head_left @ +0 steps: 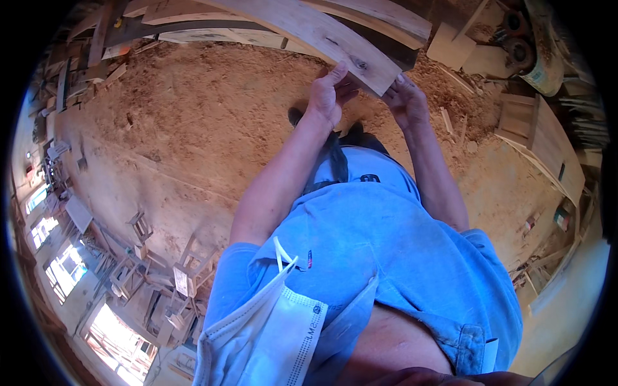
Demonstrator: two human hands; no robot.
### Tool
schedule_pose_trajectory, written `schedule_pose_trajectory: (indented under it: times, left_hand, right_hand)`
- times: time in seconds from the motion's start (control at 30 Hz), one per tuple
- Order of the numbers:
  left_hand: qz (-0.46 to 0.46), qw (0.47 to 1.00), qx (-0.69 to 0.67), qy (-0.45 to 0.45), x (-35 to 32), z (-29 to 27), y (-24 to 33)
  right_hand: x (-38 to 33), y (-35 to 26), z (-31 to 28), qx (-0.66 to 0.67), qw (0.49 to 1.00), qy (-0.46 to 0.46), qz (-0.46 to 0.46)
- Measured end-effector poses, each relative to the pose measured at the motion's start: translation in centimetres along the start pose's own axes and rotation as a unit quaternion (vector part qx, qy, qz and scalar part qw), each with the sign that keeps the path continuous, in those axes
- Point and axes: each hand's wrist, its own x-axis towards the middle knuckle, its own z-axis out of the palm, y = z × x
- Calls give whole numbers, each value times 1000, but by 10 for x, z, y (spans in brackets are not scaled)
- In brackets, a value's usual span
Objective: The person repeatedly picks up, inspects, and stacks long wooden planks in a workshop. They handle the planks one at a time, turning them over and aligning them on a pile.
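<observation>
Hands meet at the near end of a long, flat, pale wooden plank [322, 35] with a smooth planed face, a dark knot close to its squared end, and visible grain running lengthwise. The left hand [328, 93] closes its grip on the plank's end corner, thumb pressed up against the near edge and fingers wrapped behind the board. The right hand [405, 100] pinches the same end from the other side, its fingertips on the cut edge just beside the left hand's. From this shared grip the plank runs away up and to the left, its long axis slanting across the top of the view and appearing bent by the lens. Beyond the grip lie more rough wooden boards [386, 16], stacked alongside. Below the hands spreads a floor [193, 122] covered in loose, tan sawdust and wood scraps. To the right of the grip stands a boxy, unfinished wooden frame [534, 128]. Nearer the body hang a blue short-sleeved shirt [386, 251] and a white pleated face mask [270, 328].
</observation>
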Motion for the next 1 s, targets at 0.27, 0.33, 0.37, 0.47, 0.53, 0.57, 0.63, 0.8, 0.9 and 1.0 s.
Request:
schedule_pose_trajectory:
  times: [0.27, 0.33, 0.37, 0.47, 0.53, 0.57, 0.63, 0.8, 0.9, 1.0]
  left_hand:
    - [-16, 999, -31, 15, -9, -31, 3]
    - [-6, 998, -37, 41, -16, -53, 1]
    - [-16, 998, -28, 57, -20, -66, -1]
    - [-49, 991, -22, 126, -32, -114, -8]
    - [-54, 989, -19, 138, -47, -147, -16]
    - [-60, 987, -15, 150, -57, -163, -23]
    - [-66, 974, 8, 217, -75, -192, -37]
    - [-79, 938, 157, 298, -120, -277, -65]
    - [-130, 916, 151, 348, -151, -324, -72]
    - [-108, 876, 231, 410, -178, -350, -82]
  right_hand:
    - [-3, 0, -1, 9, 1000, 4, 0]
    - [-3, 0, -2, 16, 1000, -2, 1]
    - [-3, 0, -2, 21, 1000, -9, 2]
    - [-4, 0, -2, 45, 999, -9, 5]
    - [-4, -2, 0, 62, 998, 7, 15]
    - [-4, -4, 2, 70, 997, 19, 25]
    - [-3, -7, 5, 74, 996, 35, 34]
    - [4, -11, 14, 10, 1000, 20, 20]
    - [7, -12, 16, -65, 997, -46, -1]
    - [8, -15, 17, -81, 997, -7, 9]
